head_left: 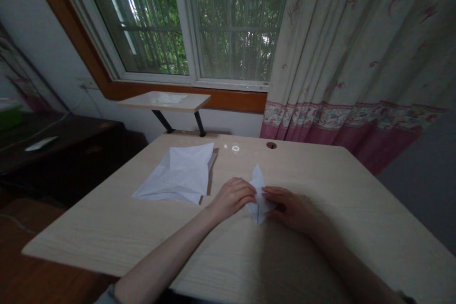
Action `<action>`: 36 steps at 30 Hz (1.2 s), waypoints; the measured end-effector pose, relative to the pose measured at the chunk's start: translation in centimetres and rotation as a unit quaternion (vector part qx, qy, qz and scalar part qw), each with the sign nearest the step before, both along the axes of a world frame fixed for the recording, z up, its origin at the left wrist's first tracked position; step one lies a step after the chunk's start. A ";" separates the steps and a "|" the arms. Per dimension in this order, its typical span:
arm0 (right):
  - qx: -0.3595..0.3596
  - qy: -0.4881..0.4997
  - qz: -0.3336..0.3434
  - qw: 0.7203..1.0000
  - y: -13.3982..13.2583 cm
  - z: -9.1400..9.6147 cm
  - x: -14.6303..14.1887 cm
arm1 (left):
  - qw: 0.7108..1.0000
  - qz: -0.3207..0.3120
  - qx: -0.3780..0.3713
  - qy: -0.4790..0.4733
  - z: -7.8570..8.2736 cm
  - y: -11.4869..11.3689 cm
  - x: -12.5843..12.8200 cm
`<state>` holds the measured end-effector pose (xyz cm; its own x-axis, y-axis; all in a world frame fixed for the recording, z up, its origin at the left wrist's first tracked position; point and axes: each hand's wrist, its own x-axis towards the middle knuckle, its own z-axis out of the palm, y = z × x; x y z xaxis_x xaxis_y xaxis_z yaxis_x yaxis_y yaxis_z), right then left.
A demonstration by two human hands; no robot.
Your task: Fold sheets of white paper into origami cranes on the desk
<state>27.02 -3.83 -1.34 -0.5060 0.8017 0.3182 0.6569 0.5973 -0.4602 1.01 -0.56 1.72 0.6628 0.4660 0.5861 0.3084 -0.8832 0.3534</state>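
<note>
A small folded white paper piece lies on the light wooden table, pointed at its far and near ends. My left hand rests on the table with its fingers curled against the paper's left edge. My right hand presses on the paper's right side, fingers drawn together on it. Both hands hold the folded paper between them.
A larger creased white sheet lies on the table to the left of my hands. A cable hole sits near the far edge. A small raised shelf stands under the window. A dark cabinet is at left, a curtain at right.
</note>
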 end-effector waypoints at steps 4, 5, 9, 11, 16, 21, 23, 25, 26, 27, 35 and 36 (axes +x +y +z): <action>-0.009 0.014 -0.008 1.000 0.0 -0.2 0.0 | 1.000 0.012 -0.006 0.024 0.0 -0.1 0.0; -0.009 0.018 -0.009 1.000 0.0 -0.3 0.0 | 0.999 0.012 -0.011 0.031 0.0 -0.1 0.0; -0.001 0.035 -0.008 0.999 0.1 -0.8 0.0 | 0.998 0.035 -0.033 0.048 0.3 -0.4 0.2; 0.005 0.039 -0.006 0.999 0.2 -1.0 0.0 | 0.996 0.061 -0.035 0.057 0.3 -0.6 0.5; 0.022 0.036 0.001 0.999 0.1 -0.6 -0.2 | 0.993 0.095 -0.008 0.069 -0.4 -0.9 1.1; 0.078 0.032 0.019 0.996 -0.1 0.7 -0.5 | 0.993 0.099 0.025 0.051 -1.3 -0.7 1.2; 0.105 0.041 0.024 0.993 -0.2 0.9 -0.7 | 0.993 0.094 0.030 0.064 -1.3 -0.7 1.1; 0.136 0.058 0.023 0.989 -0.2 0.8 -0.8 | 0.992 0.085 0.042 0.081 -1.3 -0.8 1.1; 0.150 0.065 0.021 0.986 -0.2 0.7 -0.8 | 0.992 0.079 0.052 0.089 -1.2 -0.8 1.1; 0.165 0.072 0.019 0.984 -0.1 0.5 -0.8 | 0.991 0.073 0.063 0.096 -1.1 -0.9 1.0; 0.191 0.084 -0.038 0.977 0.0 0.6 -0.9 | 0.988 0.083 0.066 0.115 -0.5 -1.0 0.9; 0.193 0.085 -0.049 0.976 0.0 0.6 -0.9 | 0.988 0.086 0.063 0.113 -0.4 -1.0 0.9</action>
<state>26.08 -3.79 -0.75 -0.3468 0.6482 0.6779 0.6538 0.6853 -0.3207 1.90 -1.52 1.27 0.7012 0.5158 0.4922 0.5161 -0.8435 0.1488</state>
